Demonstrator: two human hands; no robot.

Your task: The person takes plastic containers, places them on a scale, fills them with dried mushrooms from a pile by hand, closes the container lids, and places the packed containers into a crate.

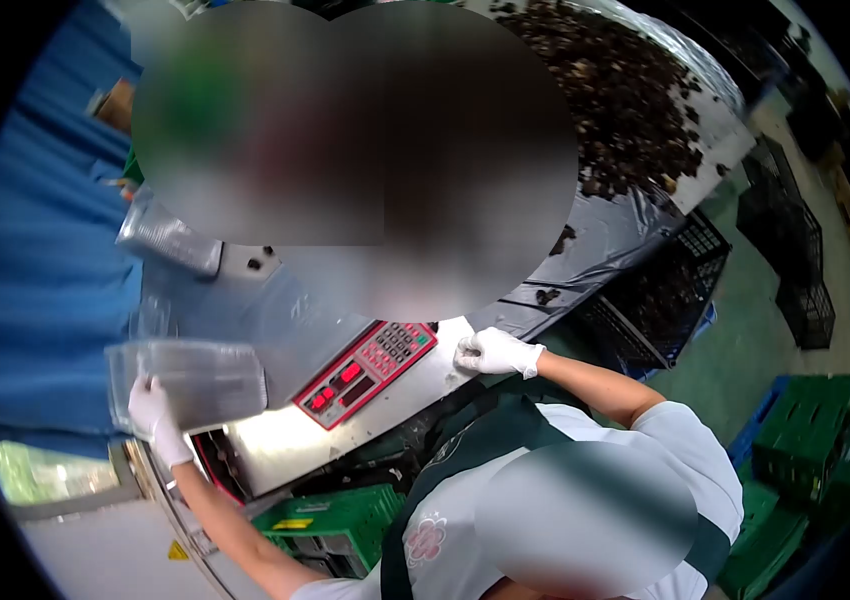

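Observation:
My left hand (152,412), in a white glove, is closed on the near left part of a clear plastic tray (215,385). The tray lies left of a red-framed scale (365,372) with a keypad and lit red digits. On the metal table to the right of the scale rests my right hand (493,353), also gloved in white. Its fingers are curled together, and whatever they may hold is hidden.
Dark pieces (625,110) cover the upper right table. More clear trays (170,235) stand upper left. Black crates (670,290) are beside the table; green crates (805,430) sit right, another (345,520) below. Blurred patches hide the upper middle.

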